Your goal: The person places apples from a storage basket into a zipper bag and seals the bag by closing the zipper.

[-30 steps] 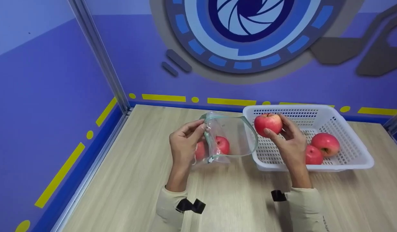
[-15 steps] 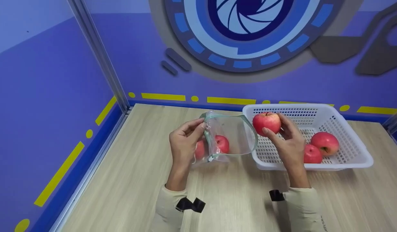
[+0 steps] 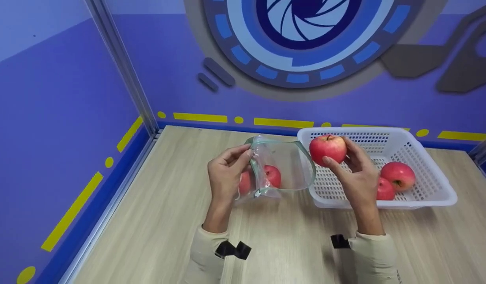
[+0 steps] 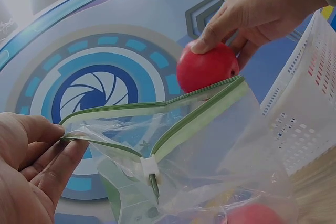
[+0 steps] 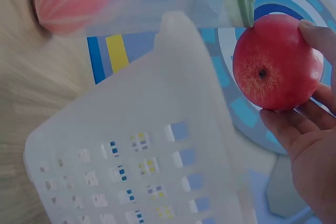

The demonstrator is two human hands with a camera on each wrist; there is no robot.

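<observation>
With the zipper bag (image 3: 295,170) pinched in the left hand (image 3: 226,170), ease the red apple (image 3: 326,150) gripped in the right hand (image 3: 359,175) leftward inside without snagging.

No readable text (sleeve marks (image 3: 399,277) unclear)
</observation>
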